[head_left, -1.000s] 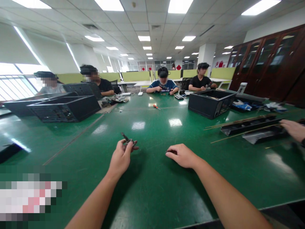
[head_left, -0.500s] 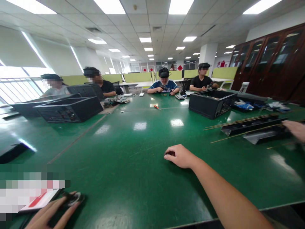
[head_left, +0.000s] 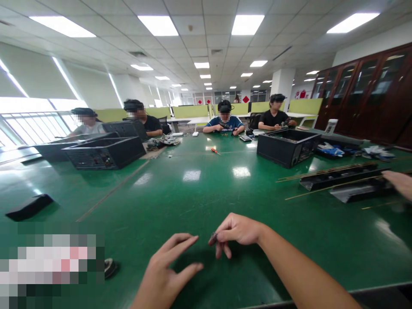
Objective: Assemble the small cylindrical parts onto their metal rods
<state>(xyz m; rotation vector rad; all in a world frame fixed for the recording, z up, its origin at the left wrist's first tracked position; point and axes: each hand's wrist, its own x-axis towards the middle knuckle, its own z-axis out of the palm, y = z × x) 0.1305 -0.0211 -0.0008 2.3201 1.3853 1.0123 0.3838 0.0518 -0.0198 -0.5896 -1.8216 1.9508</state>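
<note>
Just apart, left hand (head_left: 165, 267) with fingers parted, right hand (head_left: 237, 229) pinching a small dark piece (head_left: 213, 238), green tabletop (head_left: 183, 197) beneath

Org screwdriver (head_left: 215, 151) lies btwn blk PC cases (head_left: 273, 151) on tbl (head_left: 180, 193).

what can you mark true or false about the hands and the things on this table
1. The right hand pinches a small dark part. True.
2. The left hand is a closed fist. False: its fingers and thumb are spread apart.
3. A screwdriver with an orange handle lies on the green table. True.
4. The round part lies between the hands. False: it lies to the left of the left hand.
</note>
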